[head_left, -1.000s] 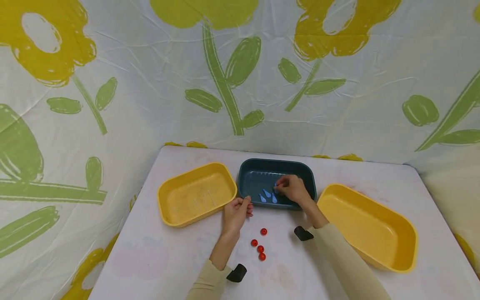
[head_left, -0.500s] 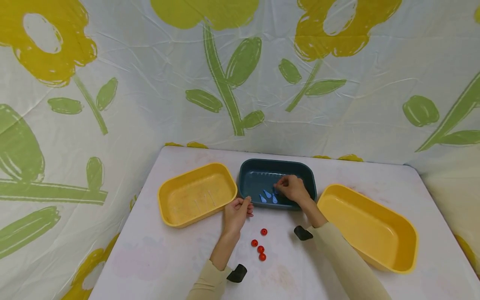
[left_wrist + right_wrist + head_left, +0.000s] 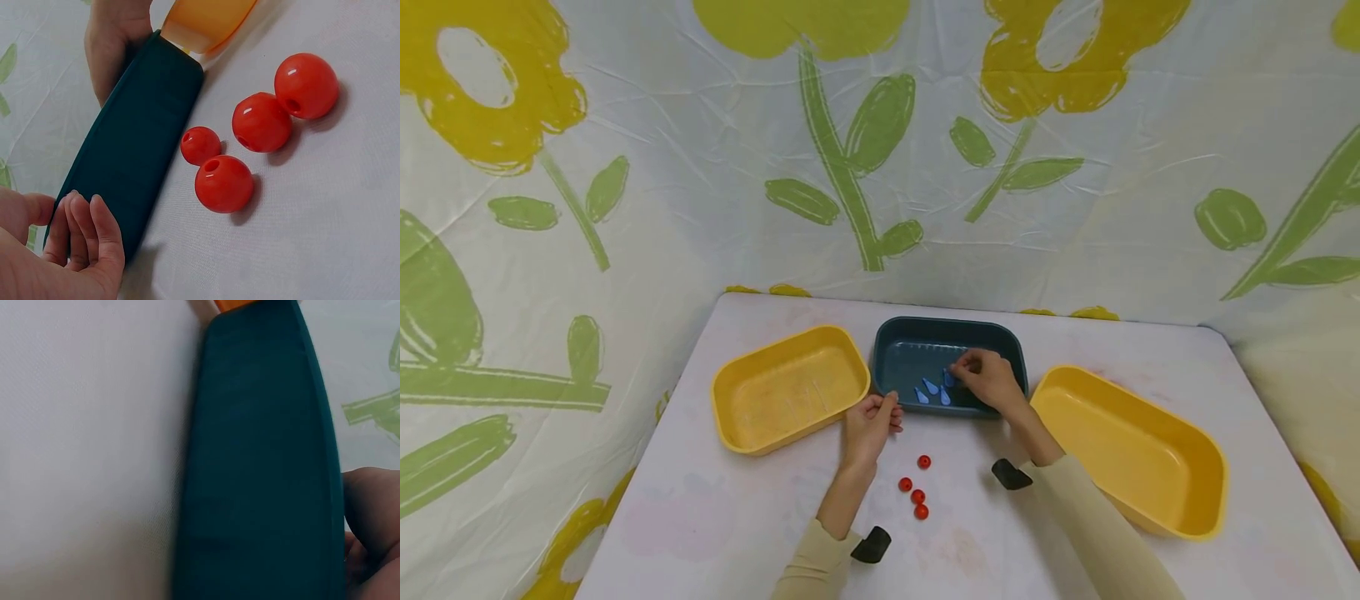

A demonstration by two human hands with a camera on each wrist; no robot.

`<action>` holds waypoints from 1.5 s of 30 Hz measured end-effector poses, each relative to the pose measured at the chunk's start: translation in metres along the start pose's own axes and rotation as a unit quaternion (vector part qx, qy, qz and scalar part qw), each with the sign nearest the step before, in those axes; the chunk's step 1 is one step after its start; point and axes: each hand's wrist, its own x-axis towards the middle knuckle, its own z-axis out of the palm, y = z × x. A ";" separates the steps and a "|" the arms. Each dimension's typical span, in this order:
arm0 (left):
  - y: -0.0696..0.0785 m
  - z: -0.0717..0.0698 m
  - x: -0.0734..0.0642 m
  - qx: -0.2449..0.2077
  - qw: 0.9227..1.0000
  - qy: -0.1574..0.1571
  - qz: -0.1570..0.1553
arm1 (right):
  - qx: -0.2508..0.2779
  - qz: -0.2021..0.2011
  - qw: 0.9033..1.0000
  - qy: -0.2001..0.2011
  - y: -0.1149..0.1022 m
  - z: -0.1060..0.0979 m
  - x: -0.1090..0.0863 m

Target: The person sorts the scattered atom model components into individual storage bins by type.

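In the head view, my left hand (image 3: 868, 427) grips the front left corner of the dark teal tray (image 3: 910, 332). The left wrist view has its thumb at the rim and its fingers curled against the outer wall. My right hand (image 3: 987, 379) reaches over the right side of that tray, finger and thumb pinched together at a small blue teardrop-shaped piece (image 3: 948, 379). Just left of it, several similar blue teardrops (image 3: 931, 387) lie on the tray floor. The tray wall (image 3: 262, 456) hides the right fingertips in the right wrist view.
Several red beads (image 3: 918, 497) with holes lie on the table in front of the teal tray. To the left, a yellow tray (image 3: 730, 425) holds a few thin clear sticks (image 3: 819, 395). Another yellow tray (image 3: 1135, 450) stands at the right, close to the right forearm.
The right fingertips have shifted slightly right within the teal tray, and more of the blue teardrop at them now shows. My left hand stays at the corner. The head view has turned a little.
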 end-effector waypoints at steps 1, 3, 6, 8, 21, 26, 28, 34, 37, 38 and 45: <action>0.000 0.000 0.000 -0.004 1.000 -0.002 0.002 | 0.002 -0.005 1.000 0.005 0.000 -0.001 -0.002; 0.000 0.000 0.000 -0.005 1.000 -0.004 0.007 | 0.007 -0.014 1.000 0.015 -0.001 -0.002 -0.006; 0.002 -0.001 -0.002 -0.006 1.000 -0.009 0.018 | 0.006 -0.026 0.999 0.031 -0.003 -0.004 -0.012; 0.007 0.000 -0.005 0.001 1.000 -0.007 0.013 | 0.007 -0.032 0.999 0.041 -0.003 -0.005 -0.015; 0.002 -0.003 -0.001 0.010 1.000 0.001 0.005 | 0.047 -0.011 0.996 0.071 -0.011 -0.011 -0.038; 0.002 -0.003 -0.002 0.008 1.000 -0.001 0.011 | 0.057 -0.013 0.995 0.082 -0.013 -0.014 -0.048; 0.002 -0.003 -0.002 0.007 1.000 -0.001 0.009 | 0.060 -0.017 0.994 0.088 -0.013 -0.015 -0.052; 0.002 -0.002 -0.002 0.005 1.000 -0.001 -0.002 | 0.068 -0.026 0.992 0.103 -0.009 -0.018 -0.065; 0.002 -0.001 -0.002 0.008 1.000 -0.001 -0.002 | 0.068 -0.028 0.991 0.112 -0.008 -0.017 -0.071; 0.002 -0.001 -0.002 0.010 1.000 -0.001 -0.003 | 0.070 -0.028 0.990 0.116 -0.008 -0.017 -0.073; 0.000 0.000 -0.001 0.017 1.000 0.001 -0.007 | 0.084 -0.041 0.985 0.143 -0.004 -0.017 -0.086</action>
